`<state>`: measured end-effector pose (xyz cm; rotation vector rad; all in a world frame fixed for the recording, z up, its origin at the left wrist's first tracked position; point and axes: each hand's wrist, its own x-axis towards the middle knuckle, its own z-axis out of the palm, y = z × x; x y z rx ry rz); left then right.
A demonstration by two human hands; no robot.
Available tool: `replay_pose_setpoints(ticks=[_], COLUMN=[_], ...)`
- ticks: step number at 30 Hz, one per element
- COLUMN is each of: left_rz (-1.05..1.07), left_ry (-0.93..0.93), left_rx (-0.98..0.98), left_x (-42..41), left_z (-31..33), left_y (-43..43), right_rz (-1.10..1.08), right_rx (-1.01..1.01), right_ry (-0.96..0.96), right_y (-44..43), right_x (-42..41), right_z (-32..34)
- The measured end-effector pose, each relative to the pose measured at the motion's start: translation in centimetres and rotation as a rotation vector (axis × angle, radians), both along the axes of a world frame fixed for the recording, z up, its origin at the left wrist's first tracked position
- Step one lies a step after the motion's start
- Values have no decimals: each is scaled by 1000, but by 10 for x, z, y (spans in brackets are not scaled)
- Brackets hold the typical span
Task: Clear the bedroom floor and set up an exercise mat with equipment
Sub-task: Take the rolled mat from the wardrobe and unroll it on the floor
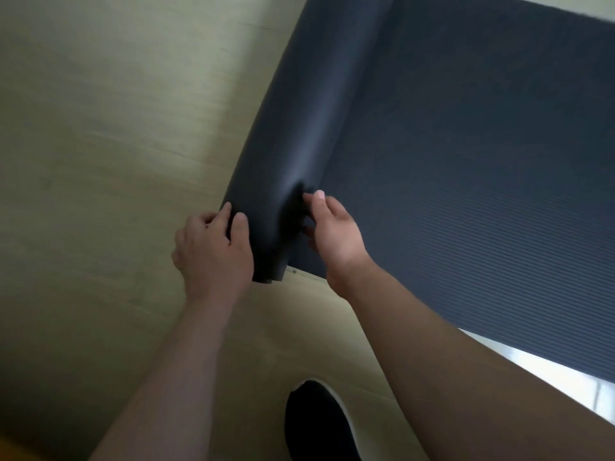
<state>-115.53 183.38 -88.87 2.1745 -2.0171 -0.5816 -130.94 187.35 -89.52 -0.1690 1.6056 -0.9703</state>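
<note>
mat roll (301, 128) between left hand (213, 252), right hand (336, 234)

**Matt foam mat on a pale wood-look floor**

The exercise mat (466, 168) looks like soft, matt foam in dark blue-grey. Its unrolled face is ribbed with fine parallel ridges. The outer skin of the rolled part (299, 138) is smooth, with a dull sheen along its curve, and it dimples where the thumb of the right hand (336, 234) presses in. The floor (116, 144) is pale wood-look board with faint grain and a low satin shine. The black shoe (316, 424) has a matt upper and a white, smoother-looking edge.
</note>
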Motion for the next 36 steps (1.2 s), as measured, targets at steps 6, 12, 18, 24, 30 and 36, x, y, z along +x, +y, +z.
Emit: replay_pose_setpoints(ticks=[6,12,18,24,30,36], left_rz=[-213,-300,-508,-579,-504,-473], left_ry=[40,-30,-124,-118,30,183], left_rx=[64,62,217,184,1,-109], left_x=[15,43,53,81,120,132], left_z=[29,34,44,8,6,-8], left_y=[-7,-36,-72,-94,-89,-77], right_rz=[-54,39,188,217,98,151], right_rx=[65,57,143,92,110,35], right_ry=[-9,-8,79,287,322,377], right_y=[-22,-44,-65,-69,-75,-106], right_x=[32,50,74,107,139,157], right_z=[24,48,63,41,20,32])
